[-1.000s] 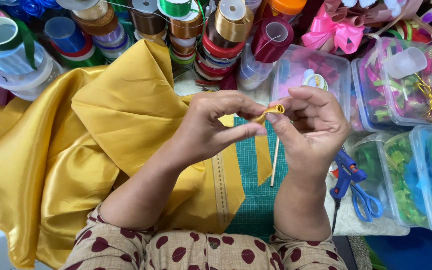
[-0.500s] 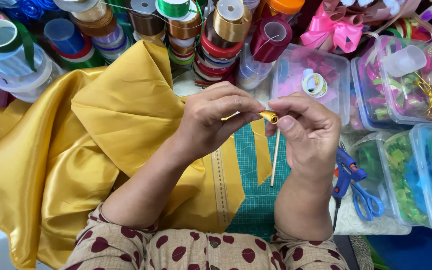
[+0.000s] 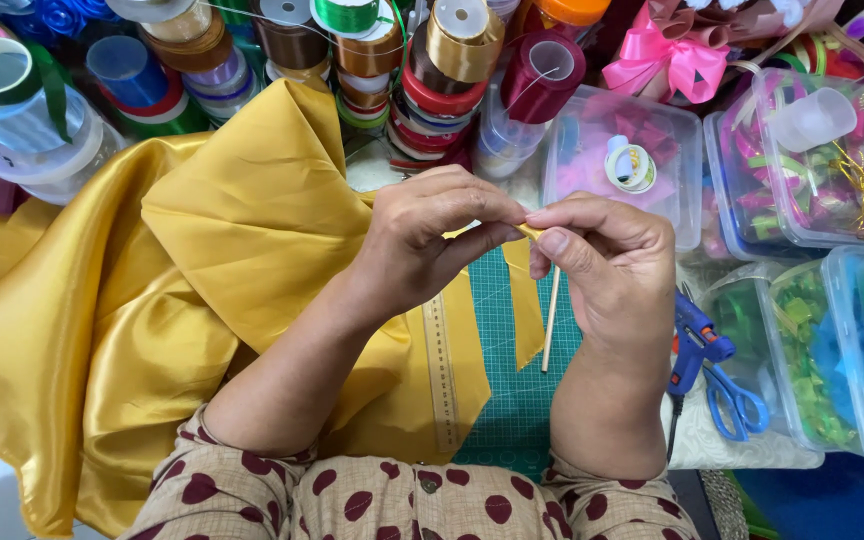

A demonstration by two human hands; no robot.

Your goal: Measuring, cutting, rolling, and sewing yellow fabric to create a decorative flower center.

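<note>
Ribbon (image 3: pixel 530 232): narrow strip of glossy gold satin, rolled tight at its top end; held above the mat between both hands; its loose tail hangs down flat and smooth to the mat.
Left hand (image 3: pixel 430 240): grip clamped on the ribbon, thumb and fingertips pressed together at the roll.
Right hand (image 3: pixel 612 268): grip clamped on the ribbon from the other side, thumb over the roll, touching the left fingertips.
Stick (image 3: pixel 550 318): thin pale wooden rod, straight, lying on the mat just under the right hand, beside the ribbon tail.
Mat (image 3: pixel 512 390): green cutting mat with a fine printed grid, flat on the table, partly covered by the cloth.
Cloth (image 3: pixel 152 300): large sheet of shiny gold satin, folded and creased, spread left of the hands and draped over the table edge.
Ruler (image 3: pixel 440 360): long flat strip with marks, lying on the cloth under the left wrist.
Spools (image 3: pixel 432 60): round ribbon reels in gold, red, maroon, green and blue, stacked at the far side.
Boxes (image 3: pixel 692 150): clear plastic tubs with lids, holding coloured trims, at the right.
Glue gun (image 3: pixel 694 345): blue, lying right of the right wrist.
Scissors (image 3: pixel 737 405): blue handles, just beside the glue gun.
Sleeves (image 3: pixel 402 500): beige fabric with maroon dots.
</note>
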